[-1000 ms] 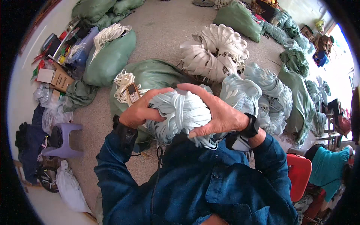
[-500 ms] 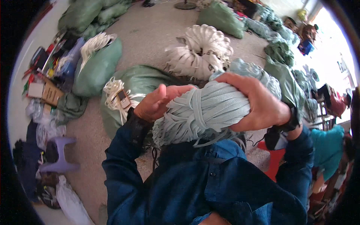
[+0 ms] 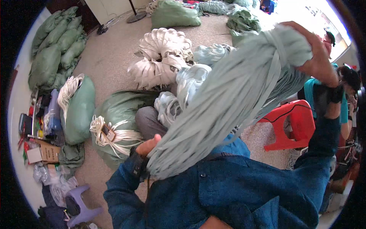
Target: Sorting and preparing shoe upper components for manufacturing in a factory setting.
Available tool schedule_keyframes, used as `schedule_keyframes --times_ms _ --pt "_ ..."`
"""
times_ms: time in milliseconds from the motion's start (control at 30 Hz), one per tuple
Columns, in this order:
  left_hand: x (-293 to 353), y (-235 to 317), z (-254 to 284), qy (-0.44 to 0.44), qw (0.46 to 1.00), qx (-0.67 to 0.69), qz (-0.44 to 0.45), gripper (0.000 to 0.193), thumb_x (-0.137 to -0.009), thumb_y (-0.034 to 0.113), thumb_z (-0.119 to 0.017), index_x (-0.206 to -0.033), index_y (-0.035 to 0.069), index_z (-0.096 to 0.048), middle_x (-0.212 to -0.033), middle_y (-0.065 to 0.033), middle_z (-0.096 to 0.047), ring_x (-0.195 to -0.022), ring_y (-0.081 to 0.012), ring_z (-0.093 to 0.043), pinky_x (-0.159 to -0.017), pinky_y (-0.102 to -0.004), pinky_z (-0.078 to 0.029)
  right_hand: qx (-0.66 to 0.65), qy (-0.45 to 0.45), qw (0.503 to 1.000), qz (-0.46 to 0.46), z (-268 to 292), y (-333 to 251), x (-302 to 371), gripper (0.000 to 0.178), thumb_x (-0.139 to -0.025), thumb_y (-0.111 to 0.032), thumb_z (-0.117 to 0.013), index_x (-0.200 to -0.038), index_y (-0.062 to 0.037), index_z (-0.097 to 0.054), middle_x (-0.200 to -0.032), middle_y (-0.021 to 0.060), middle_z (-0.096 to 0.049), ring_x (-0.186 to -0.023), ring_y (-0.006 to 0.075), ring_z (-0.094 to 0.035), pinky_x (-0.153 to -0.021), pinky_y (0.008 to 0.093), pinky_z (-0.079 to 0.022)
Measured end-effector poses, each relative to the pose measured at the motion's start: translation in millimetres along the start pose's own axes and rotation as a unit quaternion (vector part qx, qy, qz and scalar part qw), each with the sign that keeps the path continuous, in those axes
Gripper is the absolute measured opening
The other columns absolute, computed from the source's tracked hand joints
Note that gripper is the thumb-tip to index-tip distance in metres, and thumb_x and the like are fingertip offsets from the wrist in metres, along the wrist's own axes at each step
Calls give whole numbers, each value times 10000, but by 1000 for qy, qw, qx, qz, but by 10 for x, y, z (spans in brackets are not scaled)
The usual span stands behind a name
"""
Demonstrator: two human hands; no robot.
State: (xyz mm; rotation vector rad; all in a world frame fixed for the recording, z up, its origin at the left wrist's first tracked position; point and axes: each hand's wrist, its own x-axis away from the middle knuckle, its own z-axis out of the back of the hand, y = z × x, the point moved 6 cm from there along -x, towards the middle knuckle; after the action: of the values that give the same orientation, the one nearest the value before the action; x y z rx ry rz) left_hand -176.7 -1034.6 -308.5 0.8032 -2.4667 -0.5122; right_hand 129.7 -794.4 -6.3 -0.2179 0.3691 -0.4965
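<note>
A large hank of flat pale grey-green laces [image 3: 228, 99] stretches slantwise across my lap, its tied, bunched end raised at the upper right. My right hand [image 3: 321, 63] grips that bound end, fingers wrapped round it. At the lower left the loose lace ends hang by my left hand [image 3: 149, 145]; its thumb points up, while the hank hides the other fingers. Beyond it, partly covered, lie more pale bundles [image 3: 194, 82] near my knee. A ring of white lace bundles [image 3: 164, 45] rests on the floor ahead.
Green sacks stand to the left, one sack [image 3: 126, 101] bearing white laces and a small phone-like device [image 3: 108, 132]. A red stool [image 3: 291, 126] is at the right, a purple stool [image 3: 84, 208] at lower left. A person in teal [image 3: 310, 89] sits at right.
The hank, gathered between both hands before, is now drawn out lengthwise. My right hand has risen to the upper right with one end; my left hand is lower. The view has shifted, showing the red stool.
</note>
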Motion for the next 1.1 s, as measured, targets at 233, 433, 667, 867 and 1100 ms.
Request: schedule_keyframes --times_ms 233,433,667,867,1100 --pt "457 -221 539 244 963 -63 90 826 -899 609 -587 -1378 -56 -479 -1313 -169 -586 -1148 -248 -602 -1019 -363 -463 -28 -195 972 -124 -2333 843 1362 561 -668 -101 -745 -1205 -37 -591 -1127 183 -637 -1091 347 -606 -953 419 -483" --pt "551 -608 1428 273 912 -276 131 685 -892 514 -661 -1234 -77 -599 -1151 -123 -663 -1013 -199 -628 -883 -337 -497 -188 -31 964 -188 -3235 815 1485 171 -813 -66 -615 -978 -29 -640 -959 161 -642 -953 358 -622 -819 432 -504" --pt "54 357 743 328 643 -688 -67 357 -857 239 -715 -1110 -4 -653 -1008 -156 -684 -950 -288 -666 -824 -369 -511 -270 -22 948 -166 -3214 651 1233 99 -819 -54 -655 -916 -32 -659 -913 114 -625 -879 305 -615 -783 402 -501" --pt "-1095 426 -171 146 681 -688 -202 232 -856 64 -690 -1077 3 -659 -1007 -164 -673 -930 -301 -669 -808 -353 -525 -220 -79 967 -99 -3316 510 1167 119 -811 -78 -700 -927 -54 -691 -879 96 -602 -865 285 -597 -798 396 -484" --pt "-1843 313 -336 52 681 -699 -214 277 -852 84 -697 -1102 -8 -621 -915 -183 -638 -821 -352 -637 -722 -408 -515 -167 -71 978 -101 -3325 456 1217 124 -822 -70 -677 -943 -50 -655 -930 109 -585 -929 309 -581 -814 413 -472"
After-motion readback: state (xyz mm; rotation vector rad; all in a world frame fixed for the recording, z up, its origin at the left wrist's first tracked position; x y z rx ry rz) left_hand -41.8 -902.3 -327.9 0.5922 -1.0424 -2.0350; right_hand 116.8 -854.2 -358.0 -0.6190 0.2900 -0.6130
